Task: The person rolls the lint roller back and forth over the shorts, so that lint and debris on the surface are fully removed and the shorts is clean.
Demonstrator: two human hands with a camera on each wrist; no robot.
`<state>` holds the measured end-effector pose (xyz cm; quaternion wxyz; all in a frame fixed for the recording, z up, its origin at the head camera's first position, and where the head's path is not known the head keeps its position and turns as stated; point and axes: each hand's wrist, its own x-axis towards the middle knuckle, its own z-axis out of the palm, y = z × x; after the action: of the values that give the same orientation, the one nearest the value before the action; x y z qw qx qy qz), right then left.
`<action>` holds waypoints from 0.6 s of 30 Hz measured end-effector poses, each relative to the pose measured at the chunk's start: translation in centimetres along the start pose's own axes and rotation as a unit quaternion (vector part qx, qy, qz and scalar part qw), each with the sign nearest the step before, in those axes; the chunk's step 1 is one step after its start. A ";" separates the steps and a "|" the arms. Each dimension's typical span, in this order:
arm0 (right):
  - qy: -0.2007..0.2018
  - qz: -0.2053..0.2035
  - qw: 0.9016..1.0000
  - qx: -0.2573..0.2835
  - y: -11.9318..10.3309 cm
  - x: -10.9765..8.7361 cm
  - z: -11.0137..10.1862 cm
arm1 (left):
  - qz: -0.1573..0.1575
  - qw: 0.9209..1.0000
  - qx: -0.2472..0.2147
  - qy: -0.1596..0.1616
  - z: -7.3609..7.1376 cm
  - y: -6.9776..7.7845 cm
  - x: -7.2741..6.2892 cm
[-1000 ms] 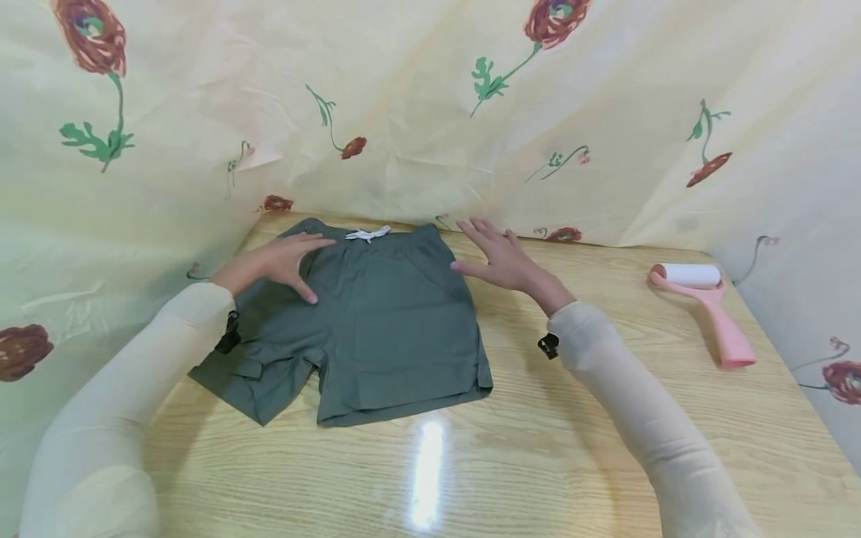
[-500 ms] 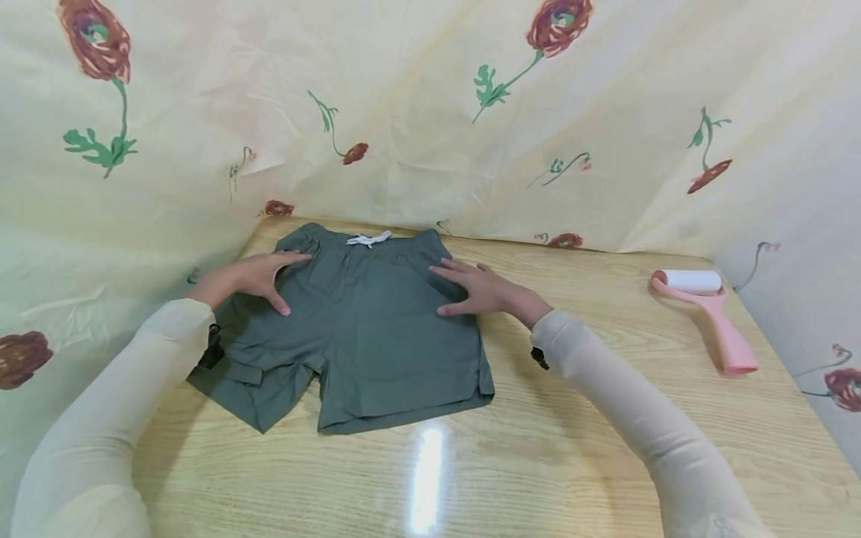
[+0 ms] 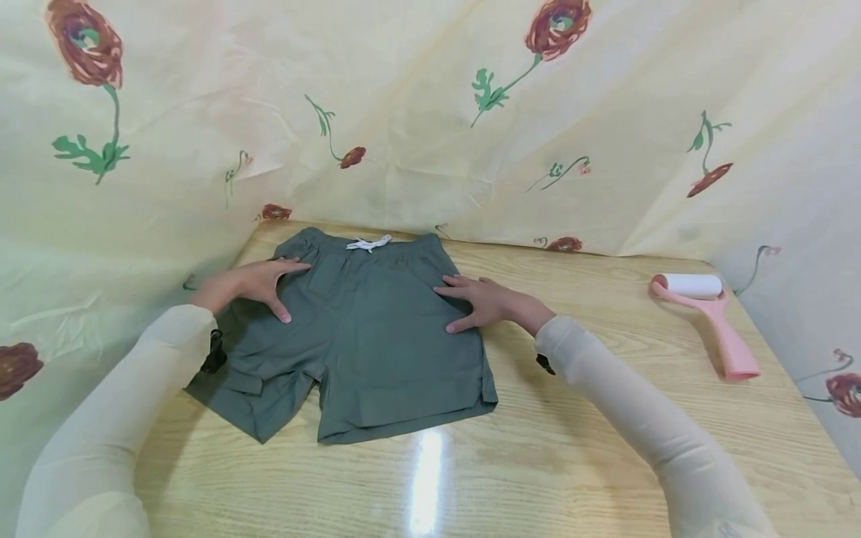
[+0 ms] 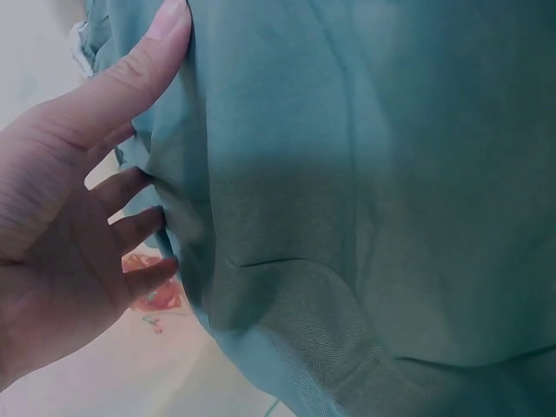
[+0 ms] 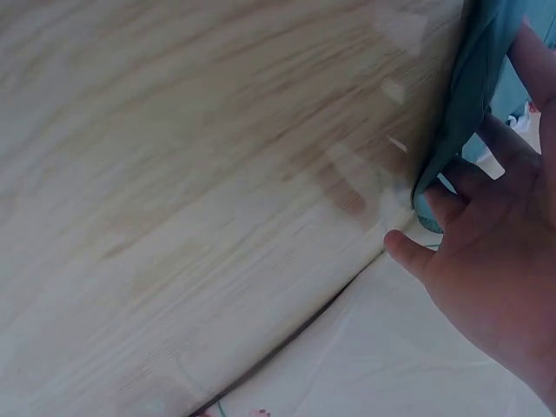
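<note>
Dark grey-green shorts (image 3: 403, 344) lie spread on the wooden table, waistband at the far side, with a white drawstring (image 3: 368, 243) tied at the middle. The left leg's hem is partly folded. My left hand (image 3: 252, 284) is at the shorts' left side, thumb and fingers spread over the fabric; in the left wrist view its fingertips meet the cloth's edge. On the opposite side, my right hand (image 3: 491, 300) reaches over the right edge with fingers spread. In the right wrist view its fingertips touch the fabric edge (image 5: 460, 104). Neither hand pinches the cloth.
A pink-handled lint roller (image 3: 726, 336) with a white roll lies on the right part of the wooden table (image 3: 605, 463). A flowered cloth curtain (image 3: 417, 112) hangs along the back and left sides.
Both hands have come down and nearer to me onto the shorts' sides. The left hand has also shifted left. The shorts look about the same, and the lint roller stays put.
</note>
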<state>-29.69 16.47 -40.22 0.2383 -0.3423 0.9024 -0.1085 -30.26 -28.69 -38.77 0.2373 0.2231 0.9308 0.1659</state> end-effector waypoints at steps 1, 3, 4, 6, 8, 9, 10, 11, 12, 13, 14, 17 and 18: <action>0.000 0.000 1.000 0.004 0.1 -0.1 0.0 | 0.004 1.000 0.002 0.002 0.0 0.1 0.0; 0.002 -0.004 1.000 0.010 0.5 -0.5 0.0 | 0.014 1.000 0.005 0.006 0.1 0.4 0.2; 0.004 -0.007 1.000 0.013 0.7 -0.6 0.0 | 0.018 1.000 0.007 0.008 0.2 0.5 0.2; 0.007 -0.010 1.000 0.019 1.1 -1.1 0.0 | 0.032 0.999 0.018 0.016 0.3 0.7 0.5; 0.013 -0.013 1.000 0.025 1.5 -1.6 0.1 | 0.037 0.999 0.028 0.021 0.6 1.1 0.7; 0.016 -0.013 0.999 0.028 1.7 -2.0 0.1 | 0.038 0.998 0.035 0.022 0.7 1.2 0.9; 0.018 -0.014 0.999 0.028 2.0 -2.3 0.1 | 0.036 0.998 0.042 0.022 0.8 1.5 1.1; 0.020 -0.014 0.999 0.028 2.3 -2.6 0.1 | 0.032 0.998 0.047 0.023 1.0 1.7 1.2; 0.023 -0.015 0.999 0.029 2.6 -3.0 0.1 | 0.028 0.998 0.050 0.021 1.1 2.0 1.4; 0.025 -0.014 0.999 0.030 2.8 -3.4 0.0 | 0.023 0.998 0.053 0.019 1.3 2.2 1.6; 0.027 -0.014 0.999 0.031 3.2 -3.7 0.0 | 0.020 0.998 0.054 0.017 1.4 2.5 1.8; 0.031 -0.015 0.999 0.036 4.1 -4.8 0.0 | 0.018 0.998 0.057 0.013 1.8 3.5 2.4; 0.032 -0.014 0.999 0.038 4.4 -5.1 0.0 | 0.020 0.998 0.058 0.012 1.9 3.9 2.6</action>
<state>-28.82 23.12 -40.01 0.2209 -0.3418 0.8998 -0.1572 -29.98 -23.78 -39.73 0.2098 0.2530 0.9369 0.1189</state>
